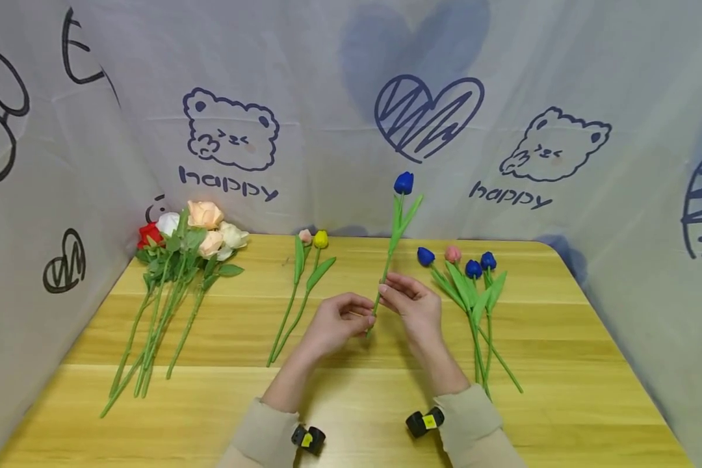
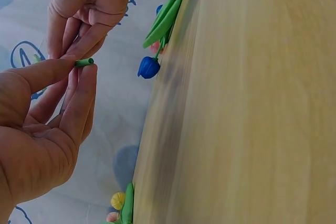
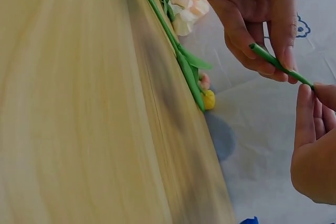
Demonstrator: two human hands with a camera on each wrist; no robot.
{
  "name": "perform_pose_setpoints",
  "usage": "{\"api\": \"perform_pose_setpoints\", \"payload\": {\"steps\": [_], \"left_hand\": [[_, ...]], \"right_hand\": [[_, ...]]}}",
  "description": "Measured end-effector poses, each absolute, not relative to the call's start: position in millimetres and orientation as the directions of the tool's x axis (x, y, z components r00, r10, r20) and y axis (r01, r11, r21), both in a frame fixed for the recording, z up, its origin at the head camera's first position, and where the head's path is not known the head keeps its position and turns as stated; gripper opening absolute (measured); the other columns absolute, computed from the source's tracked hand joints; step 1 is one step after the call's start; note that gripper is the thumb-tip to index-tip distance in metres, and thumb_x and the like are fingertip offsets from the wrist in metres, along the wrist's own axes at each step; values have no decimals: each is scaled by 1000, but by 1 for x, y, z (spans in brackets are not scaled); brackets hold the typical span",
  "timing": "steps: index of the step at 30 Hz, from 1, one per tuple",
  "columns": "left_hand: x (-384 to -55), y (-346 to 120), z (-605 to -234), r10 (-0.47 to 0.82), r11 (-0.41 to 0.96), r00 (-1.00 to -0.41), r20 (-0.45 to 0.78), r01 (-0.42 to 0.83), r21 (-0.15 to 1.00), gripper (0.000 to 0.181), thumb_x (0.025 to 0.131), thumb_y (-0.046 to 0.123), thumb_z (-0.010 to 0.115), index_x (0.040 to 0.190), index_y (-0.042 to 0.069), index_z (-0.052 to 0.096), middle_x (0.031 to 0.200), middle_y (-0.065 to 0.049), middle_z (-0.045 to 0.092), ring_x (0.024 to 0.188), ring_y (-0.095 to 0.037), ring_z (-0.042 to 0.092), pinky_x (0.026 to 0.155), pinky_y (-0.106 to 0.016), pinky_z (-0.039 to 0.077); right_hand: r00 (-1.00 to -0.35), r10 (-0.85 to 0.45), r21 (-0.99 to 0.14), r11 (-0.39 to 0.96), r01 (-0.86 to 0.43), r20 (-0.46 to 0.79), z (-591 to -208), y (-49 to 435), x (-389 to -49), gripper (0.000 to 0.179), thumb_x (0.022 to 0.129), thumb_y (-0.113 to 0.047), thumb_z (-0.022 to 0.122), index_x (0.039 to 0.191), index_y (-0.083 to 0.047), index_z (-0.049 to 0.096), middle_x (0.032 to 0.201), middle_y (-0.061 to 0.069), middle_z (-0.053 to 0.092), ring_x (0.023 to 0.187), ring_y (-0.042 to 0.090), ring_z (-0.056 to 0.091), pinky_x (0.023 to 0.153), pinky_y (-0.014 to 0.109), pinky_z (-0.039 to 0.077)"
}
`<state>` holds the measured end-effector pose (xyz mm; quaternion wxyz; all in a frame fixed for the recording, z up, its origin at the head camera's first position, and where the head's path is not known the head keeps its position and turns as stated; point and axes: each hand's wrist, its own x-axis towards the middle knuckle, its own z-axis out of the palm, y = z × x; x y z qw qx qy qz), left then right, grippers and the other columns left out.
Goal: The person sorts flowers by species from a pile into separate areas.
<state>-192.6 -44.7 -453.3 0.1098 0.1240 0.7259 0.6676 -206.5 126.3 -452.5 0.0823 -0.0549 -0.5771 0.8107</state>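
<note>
You get a bright, evenly lit head view: your left hand and right hand look clear, and a pale sheen lies on the tabletop nearest you. Both wrist views look dimmer, with soft-edged shadow bands darkening the tabletop near its edge. Toward your head view's sides, the cloth looks stretched.
</note>
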Motion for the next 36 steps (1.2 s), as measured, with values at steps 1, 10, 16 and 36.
{"api": "perform_pose_setpoints", "payload": {"steps": [1,10,16,36], "left_hand": [[-192,-45,-453,328,82,-945,7,36,996,21,96,1,73,116,-4,71,105,-17,72,88,-22,73,82,-48,64],[-190,-44,-452,327,81,-945,23,52,995,20,96,2,73,115,-1,72,104,-15,73,90,-27,73,80,-46,65],[-187,-44,-445,332,72,-943,19,45,996,23,96,3,74,118,-1,71,106,-14,73,91,-27,73,79,-39,65],[-182,-107,-426,231,195,-973,15,62,979,25,96,3,73,121,-2,71,107,-16,72,92,-23,72,82,-49,64]], "right_hand": [[-980,198,-945,-320,-68,3,-453,126,-206,33,86,9,80,118,11,71,90,0,77,84,14,75,78,34,65],[-982,184,-953,-288,-93,40,-449,129,-204,32,88,9,77,119,13,70,92,1,77,86,13,75,79,35,65],[-986,162,-953,-290,-88,42,-440,131,-200,34,89,10,75,123,13,68,94,0,77,85,13,75,80,35,65],[-984,156,-966,-228,-125,91,-427,194,-187,36,92,6,75,127,11,67,102,1,79,88,15,76,82,34,64]]}}
